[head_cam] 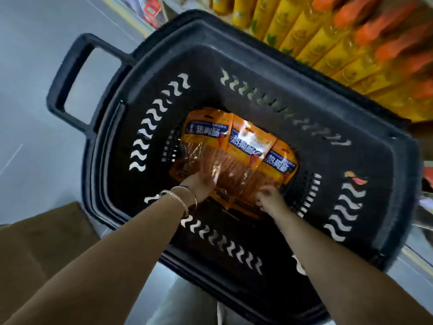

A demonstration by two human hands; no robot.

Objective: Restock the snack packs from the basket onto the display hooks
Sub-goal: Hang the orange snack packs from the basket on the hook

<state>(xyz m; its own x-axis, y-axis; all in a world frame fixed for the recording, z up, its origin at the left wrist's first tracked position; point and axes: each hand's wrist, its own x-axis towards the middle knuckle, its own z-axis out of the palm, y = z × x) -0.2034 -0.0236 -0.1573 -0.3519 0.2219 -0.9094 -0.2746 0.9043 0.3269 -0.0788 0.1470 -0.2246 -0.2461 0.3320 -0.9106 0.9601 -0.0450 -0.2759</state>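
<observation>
Three overlapping orange foil snack packs (236, 146) lie at the bottom of the black slotted plastic basket (386, 174). The left hand (199, 185) and right hand (271, 198) meet the packs' near edges. The fingers are hidden and blurred, so the grip cannot be told.

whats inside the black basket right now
Three overlapping orange snack packs lie in the basket. The right hand pinches their lower edge; the left hand reaches them too, its fingers hidden. Whether more packs lie beneath them is covered.

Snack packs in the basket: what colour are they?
The snack packs are orange with a dark blue label band, seen in the head view.
</observation>
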